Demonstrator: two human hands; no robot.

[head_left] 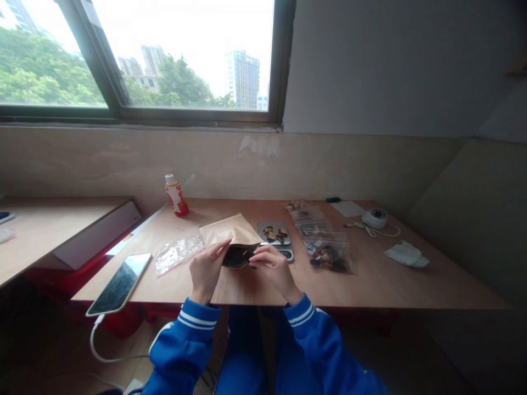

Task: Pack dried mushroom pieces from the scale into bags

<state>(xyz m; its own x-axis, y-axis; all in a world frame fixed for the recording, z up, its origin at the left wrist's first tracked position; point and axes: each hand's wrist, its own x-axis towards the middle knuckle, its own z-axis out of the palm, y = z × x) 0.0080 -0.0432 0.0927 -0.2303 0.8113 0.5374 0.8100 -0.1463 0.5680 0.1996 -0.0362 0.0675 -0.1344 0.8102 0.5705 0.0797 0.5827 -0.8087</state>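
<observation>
Left hand (pixel 207 270): fingers pinching the paper bag's (pixel 230 231) mouth on its left side.
Right hand (pixel 274 269): fingers gripping the right lip, mouth pulled apart.
Bag: near-centre on the surface (pixel 391 285), dark contents showing.
Scale (pixel 275 237): just beyond, brown pieces on top.
Phone (pixel 120 282): near left edge.

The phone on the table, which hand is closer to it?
Left. The left hand holds the open brown paper bag, with the phone lying off to its left near the table edge. The right hand grips the bag's other side, farther from the phone.
</observation>
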